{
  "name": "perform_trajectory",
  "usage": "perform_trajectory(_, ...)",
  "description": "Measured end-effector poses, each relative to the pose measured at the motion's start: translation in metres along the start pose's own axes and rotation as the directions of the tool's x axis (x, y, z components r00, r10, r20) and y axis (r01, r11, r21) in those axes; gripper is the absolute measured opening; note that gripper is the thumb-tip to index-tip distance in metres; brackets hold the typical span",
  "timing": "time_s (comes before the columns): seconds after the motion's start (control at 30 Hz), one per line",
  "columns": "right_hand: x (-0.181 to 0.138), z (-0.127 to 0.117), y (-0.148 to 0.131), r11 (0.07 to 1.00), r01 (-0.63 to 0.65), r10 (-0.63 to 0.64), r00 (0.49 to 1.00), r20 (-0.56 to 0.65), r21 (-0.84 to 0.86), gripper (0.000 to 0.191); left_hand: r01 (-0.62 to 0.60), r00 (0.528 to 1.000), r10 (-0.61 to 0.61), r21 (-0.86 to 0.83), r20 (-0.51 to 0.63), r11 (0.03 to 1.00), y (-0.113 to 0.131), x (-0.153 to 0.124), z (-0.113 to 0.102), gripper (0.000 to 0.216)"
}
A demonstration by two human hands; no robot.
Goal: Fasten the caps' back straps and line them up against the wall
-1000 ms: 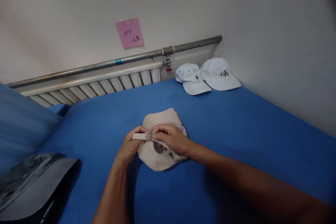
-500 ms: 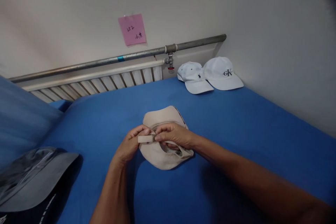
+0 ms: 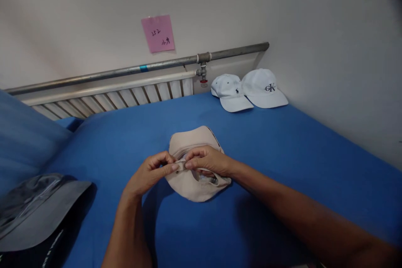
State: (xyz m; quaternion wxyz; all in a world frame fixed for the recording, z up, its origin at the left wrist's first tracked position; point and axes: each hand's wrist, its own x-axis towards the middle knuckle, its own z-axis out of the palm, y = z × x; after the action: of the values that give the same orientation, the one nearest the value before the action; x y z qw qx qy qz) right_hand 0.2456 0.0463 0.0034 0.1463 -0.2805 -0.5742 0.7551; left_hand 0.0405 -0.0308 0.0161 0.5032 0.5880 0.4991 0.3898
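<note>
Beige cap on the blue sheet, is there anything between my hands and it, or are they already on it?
Nothing visible is in the way. The left hand and the right hand both pinch the back strap of the beige cap, which lies on the blue sheet.

2 white caps (image 3: 248,91) by wall | pink note (image 3: 158,33) | grey hat (image 3: 37,211)

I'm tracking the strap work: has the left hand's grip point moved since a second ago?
Yes. The left hand has slid rightward along the strap toward the right hand, judged against the beige cap; the strap tail no longer sticks out.
</note>
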Motion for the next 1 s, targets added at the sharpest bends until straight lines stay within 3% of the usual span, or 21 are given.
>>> perform_trajectory(0.2, -0.003, 0.002, -0.004, 0.985, 0.044, -0.033, 0.997, 0.068, -0.167, 0.023, -0.007, 1.0, 0.005, -0.124, -0.013, 0.992, 0.005, 0.0, 0.004, 0.02)
perform_trajectory(0.63, -0.002, 0.004, -0.001, 0.992, 0.087, -0.074, 0.988, 0.139, -0.093, 0.023, 0.007, 0.999, 0.003, -0.22, 0.042, 0.976, 0.006, -0.001, 0.008, 0.018)
perform_trajectory(1.0, -0.002, 0.003, 0.006, 0.993, 0.09, -0.083, 0.991, 0.107, -0.07, 0.025, 0.014, 0.998, 0.001, -0.249, 0.061, 0.968, 0.002, 0.0, 0.01, 0.021)
